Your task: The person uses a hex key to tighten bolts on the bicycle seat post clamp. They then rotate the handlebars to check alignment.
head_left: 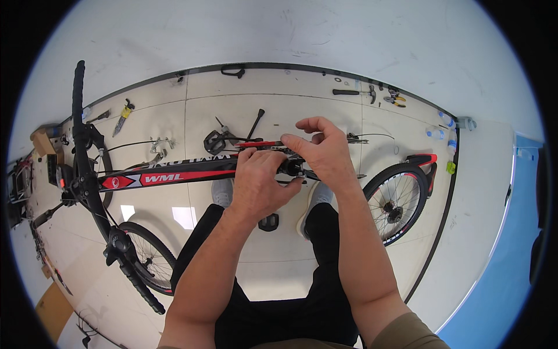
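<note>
A black, red and white bicycle frame [192,175] runs across in front of me, its dark handlebar [87,183] at the left. My left hand [258,183] is closed over the right end of the frame's tube, fingertips on its far side. Just beyond it, my right hand [325,152] bends in with thumb and fingers close together near the dark seat-tube joint [292,167]. What it pinches is hidden. A narrow red part [256,143] lies along the far side of the tube, by the right thumb. One pedal [216,141] shows beyond the frame, another pedal [268,223] between my shoes.
A spoked wheel [395,205] stands at the right, the front wheel [148,256] at the lower left. Along the far wall lie a hammer [354,92] and yellow-handled pliers [395,99]. Plastic bottles [436,134] stand at the right wall; a cardboard box [43,142] is far left.
</note>
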`<act>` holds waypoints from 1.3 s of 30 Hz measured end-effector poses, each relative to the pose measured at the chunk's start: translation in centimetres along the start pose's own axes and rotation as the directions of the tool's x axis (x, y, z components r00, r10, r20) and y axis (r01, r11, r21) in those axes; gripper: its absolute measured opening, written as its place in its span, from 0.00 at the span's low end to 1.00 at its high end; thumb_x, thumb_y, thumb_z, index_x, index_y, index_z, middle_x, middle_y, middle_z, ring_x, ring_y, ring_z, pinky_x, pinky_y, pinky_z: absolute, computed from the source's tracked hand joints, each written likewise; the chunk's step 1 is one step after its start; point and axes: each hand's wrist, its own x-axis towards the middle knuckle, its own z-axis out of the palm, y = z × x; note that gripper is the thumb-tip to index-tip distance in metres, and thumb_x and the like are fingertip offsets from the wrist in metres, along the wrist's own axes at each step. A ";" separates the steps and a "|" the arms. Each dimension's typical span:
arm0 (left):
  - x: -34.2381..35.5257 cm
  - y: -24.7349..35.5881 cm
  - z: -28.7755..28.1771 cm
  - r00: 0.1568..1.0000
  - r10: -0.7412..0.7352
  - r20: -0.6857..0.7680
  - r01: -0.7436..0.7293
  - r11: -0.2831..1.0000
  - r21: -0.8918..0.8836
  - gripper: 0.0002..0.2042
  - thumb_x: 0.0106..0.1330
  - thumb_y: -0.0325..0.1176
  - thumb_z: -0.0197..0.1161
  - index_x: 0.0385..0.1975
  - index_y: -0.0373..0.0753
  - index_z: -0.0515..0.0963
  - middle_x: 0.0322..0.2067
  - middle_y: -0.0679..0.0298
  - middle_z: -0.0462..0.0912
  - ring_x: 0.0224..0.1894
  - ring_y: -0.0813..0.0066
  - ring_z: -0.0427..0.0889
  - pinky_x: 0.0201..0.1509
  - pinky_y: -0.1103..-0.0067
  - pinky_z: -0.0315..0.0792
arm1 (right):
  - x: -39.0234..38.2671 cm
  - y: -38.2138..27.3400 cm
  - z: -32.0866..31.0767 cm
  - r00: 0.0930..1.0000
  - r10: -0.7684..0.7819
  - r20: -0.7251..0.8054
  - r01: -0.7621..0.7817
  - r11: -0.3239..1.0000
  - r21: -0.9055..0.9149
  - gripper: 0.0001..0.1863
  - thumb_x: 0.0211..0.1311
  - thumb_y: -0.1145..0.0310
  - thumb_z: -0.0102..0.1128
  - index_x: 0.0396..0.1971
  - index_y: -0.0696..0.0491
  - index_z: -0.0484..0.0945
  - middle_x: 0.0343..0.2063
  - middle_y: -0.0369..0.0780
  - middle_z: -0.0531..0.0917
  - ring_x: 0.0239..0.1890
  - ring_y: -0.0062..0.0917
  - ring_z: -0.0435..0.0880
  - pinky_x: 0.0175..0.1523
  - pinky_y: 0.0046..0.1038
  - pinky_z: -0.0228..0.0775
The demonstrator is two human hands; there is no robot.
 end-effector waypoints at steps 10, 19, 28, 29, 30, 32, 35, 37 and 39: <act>0.3 -0.4 0.1 1.000 0.021 0.015 -0.021 1.000 0.005 0.17 0.44 0.33 0.77 0.35 0.37 0.81 0.34 0.61 0.86 0.41 0.63 0.84 0.60 0.64 0.69 | 0.9 2.4 2.8 0.996 -0.063 -0.063 0.049 0.977 -0.207 0.23 0.55 0.60 0.72 0.44 0.62 0.82 0.39 0.48 0.86 0.40 0.37 0.85 0.49 0.34 0.77; 0.3 -0.2 -0.1 1.000 0.013 0.015 -0.013 1.000 -0.002 0.17 0.44 0.33 0.77 0.34 0.38 0.81 0.33 0.61 0.86 0.41 0.63 0.84 0.61 0.64 0.68 | 1.8 2.5 3.5 0.997 -0.076 0.029 0.079 0.991 -0.104 0.11 0.61 0.77 0.57 0.42 0.61 0.84 0.37 0.45 0.88 0.41 0.29 0.87 0.49 0.29 0.77; 0.0 -0.6 0.2 1.000 0.024 -0.006 -0.024 1.000 -0.007 0.18 0.43 0.33 0.78 0.35 0.36 0.82 0.33 0.61 0.86 0.40 0.62 0.85 0.62 0.63 0.69 | 2.0 3.2 1.3 0.973 -0.075 0.218 0.111 0.981 -0.159 0.23 0.70 0.51 0.60 0.36 0.60 0.84 0.27 0.36 0.82 0.32 0.21 0.78 0.42 0.24 0.71; -0.2 -0.7 0.3 1.000 0.022 -0.020 -0.022 1.000 0.002 0.18 0.43 0.33 0.78 0.35 0.36 0.82 0.33 0.61 0.86 0.40 0.62 0.85 0.62 0.63 0.69 | 2.1 3.5 1.0 0.980 -0.075 0.182 0.110 0.976 -0.186 0.24 0.70 0.50 0.60 0.35 0.60 0.84 0.26 0.35 0.82 0.31 0.20 0.77 0.41 0.24 0.70; -0.1 -0.6 0.3 0.999 0.027 -0.037 -0.026 1.000 0.006 0.18 0.43 0.33 0.78 0.35 0.36 0.82 0.33 0.60 0.86 0.40 0.62 0.85 0.62 0.63 0.69 | 2.1 3.8 0.5 0.987 -0.079 0.140 0.108 0.970 -0.217 0.26 0.69 0.48 0.60 0.34 0.60 0.84 0.26 0.35 0.82 0.31 0.19 0.76 0.41 0.24 0.69; 0.1 -0.3 0.6 0.998 0.028 -0.056 -0.029 1.000 -0.006 0.19 0.42 0.33 0.78 0.34 0.36 0.82 0.33 0.60 0.86 0.40 0.62 0.85 0.62 0.62 0.70 | 2.1 4.1 -0.6 0.998 -0.052 0.043 0.058 0.988 -0.142 0.27 0.68 0.46 0.60 0.32 0.60 0.84 0.26 0.34 0.81 0.30 0.18 0.76 0.40 0.23 0.69; -0.2 -0.4 0.7 0.997 0.016 -0.072 -0.015 1.000 0.007 0.19 0.42 0.33 0.79 0.34 0.36 0.82 0.33 0.60 0.86 0.39 0.61 0.85 0.62 0.62 0.69 | 1.6 3.8 -1.5 0.993 0.079 -0.090 -0.072 0.994 0.082 0.26 0.69 0.48 0.60 0.29 0.60 0.83 0.23 0.34 0.80 0.28 0.15 0.75 0.36 0.21 0.69; -0.3 -0.4 0.8 0.997 0.008 -0.075 -0.007 1.000 0.014 0.19 0.42 0.33 0.79 0.34 0.36 0.82 0.33 0.60 0.86 0.39 0.61 0.85 0.63 0.62 0.69 | 1.5 4.0 -2.0 0.993 0.020 -0.119 -0.023 1.000 -0.018 0.22 0.69 0.53 0.62 0.29 0.60 0.83 0.22 0.33 0.80 0.26 0.14 0.75 0.33 0.20 0.68; -0.4 -0.5 0.9 0.997 0.001 -0.072 0.000 1.000 0.014 0.19 0.42 0.33 0.79 0.34 0.36 0.81 0.33 0.60 0.86 0.39 0.61 0.85 0.63 0.62 0.69 | 1.2 3.9 -2.0 0.988 -0.035 -0.151 0.029 0.999 -0.043 0.17 0.68 0.59 0.64 0.29 0.60 0.83 0.21 0.32 0.80 0.24 0.14 0.75 0.31 0.19 0.67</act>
